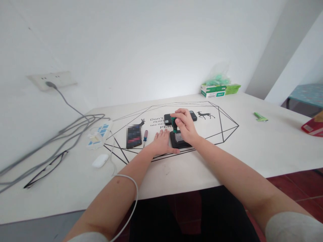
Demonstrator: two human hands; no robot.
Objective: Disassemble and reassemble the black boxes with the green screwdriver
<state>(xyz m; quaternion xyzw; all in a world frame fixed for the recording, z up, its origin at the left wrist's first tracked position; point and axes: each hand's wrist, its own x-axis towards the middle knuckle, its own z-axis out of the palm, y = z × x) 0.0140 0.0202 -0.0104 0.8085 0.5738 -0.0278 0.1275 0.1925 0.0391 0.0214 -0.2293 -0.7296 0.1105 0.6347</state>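
Observation:
My right hand [187, 128] is closed around a screwdriver [174, 125] with a green and black handle, held upright over a flat black device [179, 144] that has a pale label. The screwdriver's tip is too small to make out. Flat on the table, fingers stretched out, my left hand [161, 143] lies at the device's left side, its thumb along the near edge. Just behind is another black device [168, 118], partly covered by my right hand. Left of my left hand lies a small screwdriver [145, 135] with a purplish and blue handle.
A phone [134, 136] lies to the left, near a white earbud case [100, 160], a power strip [101, 134], glasses [46, 169] and grey cables [73, 139]. Green boxes [213, 89] stand at the back wall. A green razor-like item [259, 116] and a red package [313, 126] are rightward.

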